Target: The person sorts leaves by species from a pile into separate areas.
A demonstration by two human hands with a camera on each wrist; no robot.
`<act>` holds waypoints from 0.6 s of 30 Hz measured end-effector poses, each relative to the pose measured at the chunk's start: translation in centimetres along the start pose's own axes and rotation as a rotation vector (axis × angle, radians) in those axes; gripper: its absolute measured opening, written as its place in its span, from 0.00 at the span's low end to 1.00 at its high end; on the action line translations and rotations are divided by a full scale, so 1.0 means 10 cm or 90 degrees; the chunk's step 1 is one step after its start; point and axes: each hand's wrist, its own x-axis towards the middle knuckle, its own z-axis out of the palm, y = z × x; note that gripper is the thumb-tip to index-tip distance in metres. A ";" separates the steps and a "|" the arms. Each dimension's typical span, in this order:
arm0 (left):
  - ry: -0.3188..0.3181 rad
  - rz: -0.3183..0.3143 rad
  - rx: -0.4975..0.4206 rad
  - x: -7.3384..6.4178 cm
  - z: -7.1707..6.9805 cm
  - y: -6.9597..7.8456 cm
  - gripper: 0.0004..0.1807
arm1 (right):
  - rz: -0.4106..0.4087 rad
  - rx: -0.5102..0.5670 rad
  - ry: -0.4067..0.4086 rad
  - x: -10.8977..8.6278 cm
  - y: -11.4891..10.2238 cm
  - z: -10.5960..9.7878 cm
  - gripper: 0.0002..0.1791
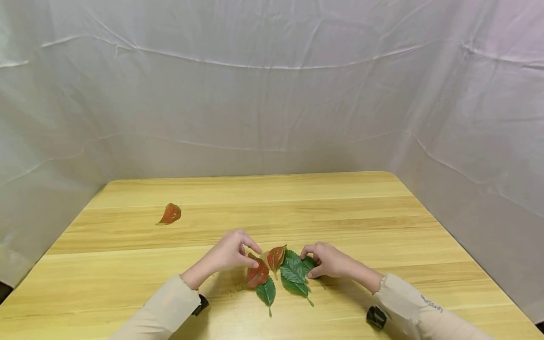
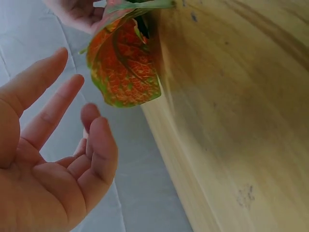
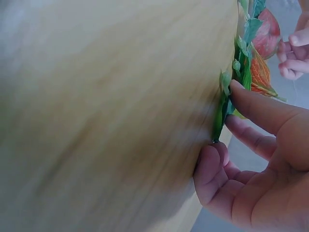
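Note:
My left hand is beside a red leaf, its fingers loosely bent with nothing between them. In the left wrist view this leaf stands just past the fingertips, its red face mottled and its rim green. My right hand pinches a dark green leaf at the right side of the group, thumb and fingers at its edges. That leaf lies low along the tabletop in the right wrist view. Overlapping green leaves sit to its left, next to a smaller red-orange leaf.
A single green leaf lies in front of the red one, stem toward me. Farther off at the left, another red leaf rests alone on the wooden table. Pale cloth hangs around the back and sides.

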 end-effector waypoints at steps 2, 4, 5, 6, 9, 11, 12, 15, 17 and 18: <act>-0.014 -0.010 -0.002 0.01 0.01 -0.01 0.10 | 0.001 0.001 -0.001 0.00 0.00 0.00 0.18; -0.024 -0.020 -0.002 0.01 0.03 -0.03 0.10 | 0.001 0.001 -0.001 0.00 0.00 0.00 0.18; -0.028 -0.028 0.000 0.02 0.03 -0.03 0.10 | 0.001 0.001 -0.002 0.00 0.00 0.00 0.18; -0.031 -0.033 0.002 0.02 0.04 -0.04 0.11 | 0.001 0.001 -0.002 0.00 0.00 0.01 0.18; -0.039 -0.037 0.009 0.03 0.06 -0.06 0.11 | -0.001 0.000 -0.002 0.00 0.00 0.01 0.18; -0.045 -0.036 0.014 0.04 0.06 -0.08 0.11 | 0.000 0.001 -0.001 0.00 0.00 0.01 0.18; -0.049 -0.033 0.015 0.05 0.05 -0.08 0.11 | 0.000 0.003 -0.001 -0.01 0.00 0.01 0.18; -0.063 -0.030 0.011 0.06 0.04 -0.10 0.11 | 0.002 0.007 -0.001 -0.01 -0.01 0.00 0.18; -0.071 -0.029 0.010 0.08 0.03 -0.12 0.11 | 0.003 0.010 0.000 -0.01 -0.01 0.00 0.18; -0.074 -0.029 0.009 0.08 0.03 -0.12 0.11 | 0.002 0.011 0.000 -0.01 -0.02 0.00 0.18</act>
